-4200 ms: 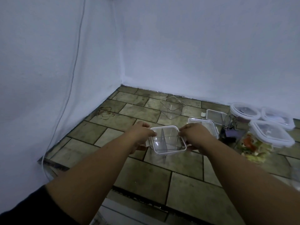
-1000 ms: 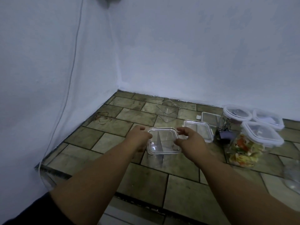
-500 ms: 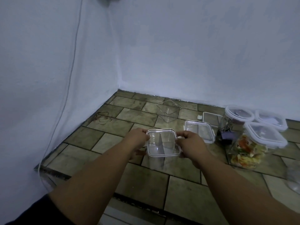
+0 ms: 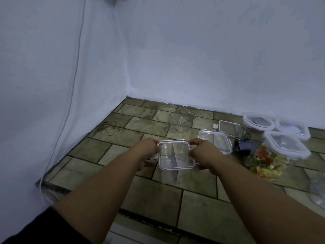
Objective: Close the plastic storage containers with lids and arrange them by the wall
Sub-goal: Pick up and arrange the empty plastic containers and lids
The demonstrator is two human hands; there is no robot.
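A clear square container (image 4: 175, 155) with its clear lid on top stands on the tiled floor in the middle of the view. My left hand (image 4: 148, 152) grips its left side and my right hand (image 4: 202, 154) grips its right side, fingers on the lid's edge. Farther back stands an open clear container (image 4: 182, 120) without a lid. Two loose clear lids lie to the right: a nearer lid (image 4: 215, 140) and a farther lid (image 4: 226, 127).
At the right stand closed containers: a round jar (image 4: 257, 123), one with colourful contents (image 4: 270, 159), another behind (image 4: 292, 127). A purple binder clip (image 4: 245, 145) lies beside them. White walls (image 4: 193, 59) meet at the back corner; a cable (image 4: 70, 95) hangs on the left wall.
Both hands have shifted on the lidded container, from touching its top edges to gripping its sides. The container sits slightly nearer and the view has tilted a little.
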